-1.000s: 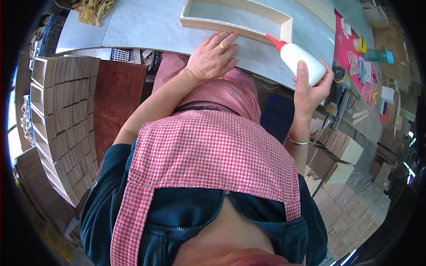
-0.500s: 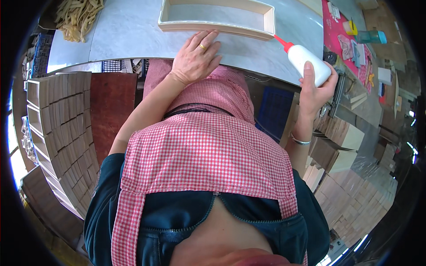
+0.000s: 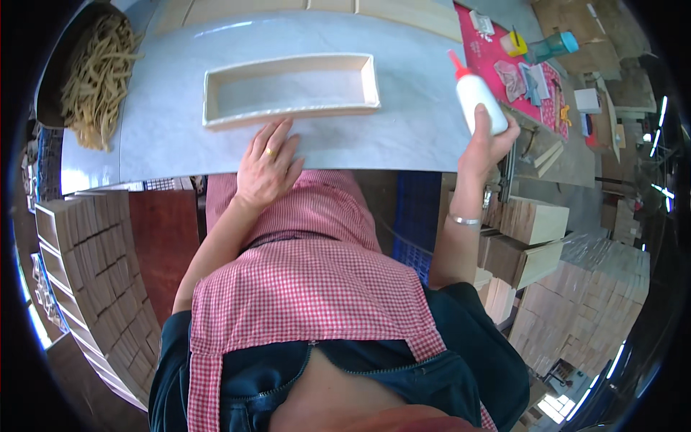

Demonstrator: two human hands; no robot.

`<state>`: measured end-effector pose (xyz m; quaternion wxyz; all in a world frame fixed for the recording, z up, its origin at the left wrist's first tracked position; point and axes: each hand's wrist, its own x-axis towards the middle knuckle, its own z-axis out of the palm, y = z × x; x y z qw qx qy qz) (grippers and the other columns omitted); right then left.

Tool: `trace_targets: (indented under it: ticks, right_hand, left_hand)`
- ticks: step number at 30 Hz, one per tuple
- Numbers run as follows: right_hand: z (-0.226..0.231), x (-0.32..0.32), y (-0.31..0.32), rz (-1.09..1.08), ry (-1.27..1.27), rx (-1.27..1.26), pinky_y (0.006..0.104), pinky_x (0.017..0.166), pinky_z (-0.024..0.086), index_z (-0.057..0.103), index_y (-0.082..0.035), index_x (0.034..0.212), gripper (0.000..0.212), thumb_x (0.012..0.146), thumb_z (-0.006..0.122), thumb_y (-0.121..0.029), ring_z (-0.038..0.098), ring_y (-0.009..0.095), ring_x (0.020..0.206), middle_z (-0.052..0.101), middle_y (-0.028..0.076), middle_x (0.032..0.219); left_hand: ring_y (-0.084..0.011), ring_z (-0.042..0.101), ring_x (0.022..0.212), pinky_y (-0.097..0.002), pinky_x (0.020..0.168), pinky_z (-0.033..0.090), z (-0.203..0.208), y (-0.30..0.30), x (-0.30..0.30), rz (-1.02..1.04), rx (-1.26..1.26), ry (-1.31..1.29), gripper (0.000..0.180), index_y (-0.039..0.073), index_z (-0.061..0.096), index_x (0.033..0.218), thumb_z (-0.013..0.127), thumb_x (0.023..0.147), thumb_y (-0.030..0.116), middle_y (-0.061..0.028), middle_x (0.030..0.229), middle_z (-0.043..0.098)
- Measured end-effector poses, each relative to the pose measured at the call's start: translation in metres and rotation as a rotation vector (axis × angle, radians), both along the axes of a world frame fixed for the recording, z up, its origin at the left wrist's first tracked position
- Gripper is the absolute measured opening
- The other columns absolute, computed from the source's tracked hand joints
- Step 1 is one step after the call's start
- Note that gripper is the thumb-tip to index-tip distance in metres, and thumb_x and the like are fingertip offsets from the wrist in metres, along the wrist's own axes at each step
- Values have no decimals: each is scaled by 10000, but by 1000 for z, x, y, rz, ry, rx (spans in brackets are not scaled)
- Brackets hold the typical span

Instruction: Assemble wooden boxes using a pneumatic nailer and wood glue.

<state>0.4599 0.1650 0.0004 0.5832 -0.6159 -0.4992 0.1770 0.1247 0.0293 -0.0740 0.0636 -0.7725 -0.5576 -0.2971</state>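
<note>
On the grey marbled tabletop lies a shallow rectangular wooden frame, open in the middle, with a white line of glue along its upper edges. My left hand rests at the frame's near side, fingers stretched out, the tips at its wall. In my right hand is a white squeeze glue bottle with a red nozzle, tilted slightly, nozzle up. The bottle is held to the right of the frame, apart from it. My fingers behind the bottle are partly hidden.
Tan rubbery strips fill a dark container at the far left. Pale boards line the far table edge. A pink mat at right bears cloths and a teal bottle. Wooden boxes stand stacked left, wood pieces right.
The glue bottle's nozzle has left the frame's near right corner; my right hand has drawn it away and turned it more upright. The whole view has shifted, showing more of the tabletop.
</note>
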Motion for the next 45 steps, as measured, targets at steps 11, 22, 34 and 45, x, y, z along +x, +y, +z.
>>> trace_targets:
  ticks: [11, 22, 34, 45]
  right_hand:
    - [-40, 102, 253, -140, -656, -582, 516, 858, 528, 617, 62, 1101, 587, 811, 723, -438, 666, 418, 883, 654, 247, 1084]
    - [-50, -73, -20, 548, -241, -137, 270, 739, 526, 722, -15, 1104, 229, 880, 715, -62, 644, 156, 776, 726, 65, 937]
    - [-61, -120, -72, 367, -293, 95, 398, 867, 517, 609, 73, 1223, 399, 836, 643, -18, 623, 350, 991, 642, 208, 1139]
    - [-8, -50, -91, 255, -521, 143, 432, 925, 513, 479, 75, 1352, 586, 853, 684, -154, 622, 389, 1054, 615, 238, 1192]
  left_hand:
    - [-335, 538, 1266, -428, 1047, 454, 4, 6, 2, 9, -63, -26, 385, 58, 666, 1183, 726, 818, 164, -132, 1402, 552]
    - [-267, 582, 1121, -399, 980, 384, 75, 64, 57, 55, -126, 114, 362, 105, 695, 1150, 755, 803, 190, -59, 1216, 649]
    - [-311, 650, 823, -405, 839, 478, 69, 124, 50, -130, -474, 146, 185, 55, 766, 882, 729, 814, 223, -92, 854, 720]
    - [-281, 663, 968, -391, 934, 477, 98, 104, 40, -161, -517, -13, 350, 46, 740, 1103, 766, 786, 190, -76, 964, 726]
